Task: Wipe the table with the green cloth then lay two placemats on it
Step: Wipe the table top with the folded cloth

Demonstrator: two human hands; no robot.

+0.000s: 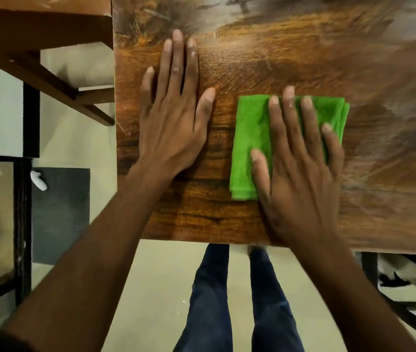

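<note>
While the right hand [301, 158] lies flat with fingers spread on the folded green cloth [252, 148], pressing it onto the wooden worktop [265, 57], the left hand [174, 115] rests just left of the cloth, palm down, fingers straight and spread on bare wood, not touching it. Near the worktop's front edge stand the person's legs in dark blue trousers [209, 301], and a wooden chair [49, 47] sits off its left edge
</note>
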